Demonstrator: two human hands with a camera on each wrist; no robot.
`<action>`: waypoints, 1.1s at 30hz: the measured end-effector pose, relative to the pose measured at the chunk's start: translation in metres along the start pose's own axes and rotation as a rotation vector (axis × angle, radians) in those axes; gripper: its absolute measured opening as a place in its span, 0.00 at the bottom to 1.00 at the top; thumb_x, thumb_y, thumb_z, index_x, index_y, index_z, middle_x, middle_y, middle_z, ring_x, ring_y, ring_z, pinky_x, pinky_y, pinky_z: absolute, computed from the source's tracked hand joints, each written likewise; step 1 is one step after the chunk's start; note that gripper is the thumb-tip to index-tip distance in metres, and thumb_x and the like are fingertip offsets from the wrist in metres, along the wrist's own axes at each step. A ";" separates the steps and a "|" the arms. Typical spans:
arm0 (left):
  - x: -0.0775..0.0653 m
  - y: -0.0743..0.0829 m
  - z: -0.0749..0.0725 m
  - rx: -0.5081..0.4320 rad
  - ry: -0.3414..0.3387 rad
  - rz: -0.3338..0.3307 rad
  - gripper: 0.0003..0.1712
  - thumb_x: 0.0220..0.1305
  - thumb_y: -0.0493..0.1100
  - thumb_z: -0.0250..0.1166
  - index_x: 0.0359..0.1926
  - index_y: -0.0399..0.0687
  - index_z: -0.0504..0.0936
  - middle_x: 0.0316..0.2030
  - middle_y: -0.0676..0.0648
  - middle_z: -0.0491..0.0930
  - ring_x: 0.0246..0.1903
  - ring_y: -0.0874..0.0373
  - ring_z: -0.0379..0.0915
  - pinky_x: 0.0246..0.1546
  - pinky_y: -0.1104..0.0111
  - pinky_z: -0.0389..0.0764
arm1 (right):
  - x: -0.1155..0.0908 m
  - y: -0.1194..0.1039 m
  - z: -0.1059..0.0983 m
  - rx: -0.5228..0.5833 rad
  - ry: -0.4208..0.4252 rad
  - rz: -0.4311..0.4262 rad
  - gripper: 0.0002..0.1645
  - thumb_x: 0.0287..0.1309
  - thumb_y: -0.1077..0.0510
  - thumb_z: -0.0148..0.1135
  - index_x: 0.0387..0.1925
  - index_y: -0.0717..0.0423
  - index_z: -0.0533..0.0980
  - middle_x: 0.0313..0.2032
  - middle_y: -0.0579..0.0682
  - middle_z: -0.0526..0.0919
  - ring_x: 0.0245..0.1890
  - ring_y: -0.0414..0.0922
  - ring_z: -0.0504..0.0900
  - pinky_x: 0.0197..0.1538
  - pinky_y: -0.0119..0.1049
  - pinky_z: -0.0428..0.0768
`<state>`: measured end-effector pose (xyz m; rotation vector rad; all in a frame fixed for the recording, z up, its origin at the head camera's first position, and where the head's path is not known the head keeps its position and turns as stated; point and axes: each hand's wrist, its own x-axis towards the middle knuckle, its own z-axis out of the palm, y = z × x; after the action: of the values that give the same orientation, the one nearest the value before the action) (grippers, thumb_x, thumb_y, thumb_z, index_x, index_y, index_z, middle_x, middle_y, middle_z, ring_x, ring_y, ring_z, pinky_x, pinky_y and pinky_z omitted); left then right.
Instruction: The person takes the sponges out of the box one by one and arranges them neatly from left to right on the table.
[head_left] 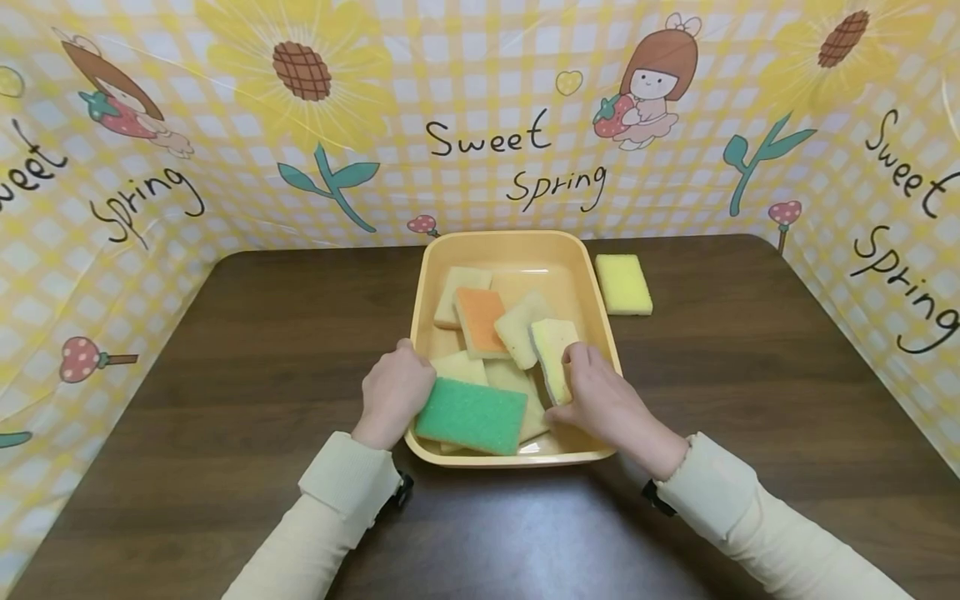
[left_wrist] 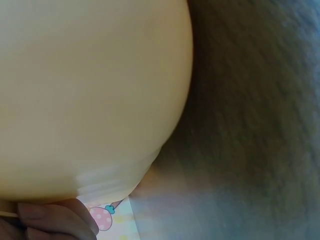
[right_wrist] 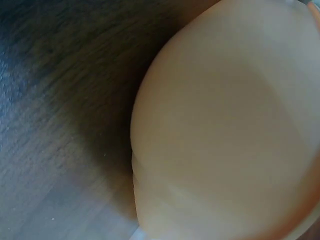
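Observation:
A yellow plastic bin (head_left: pixel 592 250) with rounded corners holds several sponges. My left hand (head_left: pixel 396 390) grips its left rim; in the left wrist view the fingers (left_wrist: pixel 55 217) curl at the bin's edge below its large pale wall (left_wrist: pixel 95 100). Over the right side of the bin, my right hand (head_left: pixel 603 400) pinches a pale yellow sponge (head_left: pixel 556 354) with a greyish edge, which stands tilted. A sponge with a green face (head_left: pixel 472 415) lies at the front, near the left hand. Behind it is an orange-faced sponge (head_left: pixel 482 321) among pale ones. The right wrist view shows mostly bin wall (right_wrist: pixel 215 130).
On the dark wooden table (head_left: pixel 300 333), a yellow sponge (head_left: pixel 624 285) lies outside the bin, close to its back right corner. A checked cloth (head_left: pixel 480 100) with printed flowers and lettering stands around the table's back and sides.

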<state>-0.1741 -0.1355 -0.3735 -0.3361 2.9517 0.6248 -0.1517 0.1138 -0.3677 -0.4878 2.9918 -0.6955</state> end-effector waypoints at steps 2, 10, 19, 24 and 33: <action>0.000 0.000 0.000 0.002 -0.002 -0.001 0.19 0.66 0.44 0.42 0.47 0.35 0.72 0.35 0.34 0.80 0.35 0.42 0.79 0.29 0.54 0.74 | 0.001 0.001 0.001 -0.013 0.008 -0.002 0.37 0.37 0.55 0.79 0.43 0.64 0.64 0.32 0.54 0.68 0.30 0.47 0.67 0.30 0.35 0.69; -0.001 0.001 -0.003 0.005 -0.004 0.005 0.19 0.66 0.44 0.42 0.46 0.34 0.72 0.34 0.34 0.80 0.35 0.41 0.79 0.30 0.54 0.75 | 0.001 0.003 0.002 -0.027 0.058 -0.042 0.29 0.39 0.60 0.74 0.38 0.64 0.64 0.29 0.53 0.66 0.28 0.47 0.65 0.30 0.35 0.67; -0.002 0.002 -0.003 0.002 -0.010 0.003 0.19 0.67 0.44 0.42 0.47 0.34 0.72 0.35 0.33 0.80 0.36 0.40 0.79 0.31 0.52 0.75 | 0.000 0.002 0.004 -0.033 0.063 -0.005 0.25 0.41 0.60 0.72 0.35 0.62 0.64 0.28 0.53 0.67 0.27 0.46 0.66 0.26 0.35 0.67; -0.002 0.002 -0.003 0.005 -0.006 0.008 0.19 0.66 0.44 0.42 0.46 0.34 0.72 0.35 0.33 0.80 0.36 0.40 0.79 0.31 0.52 0.75 | -0.002 0.002 0.006 -0.057 0.099 -0.013 0.24 0.40 0.62 0.70 0.34 0.62 0.64 0.28 0.54 0.66 0.25 0.46 0.65 0.24 0.35 0.67; -0.002 0.002 -0.003 0.005 -0.004 0.007 0.19 0.66 0.44 0.42 0.45 0.34 0.72 0.34 0.33 0.80 0.35 0.40 0.79 0.30 0.53 0.75 | -0.006 0.003 0.011 -0.149 0.230 -0.064 0.24 0.40 0.58 0.71 0.34 0.63 0.66 0.28 0.54 0.69 0.24 0.46 0.67 0.20 0.35 0.69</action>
<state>-0.1731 -0.1346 -0.3702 -0.3241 2.9511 0.6180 -0.1458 0.1134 -0.3786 -0.5471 3.2745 -0.5717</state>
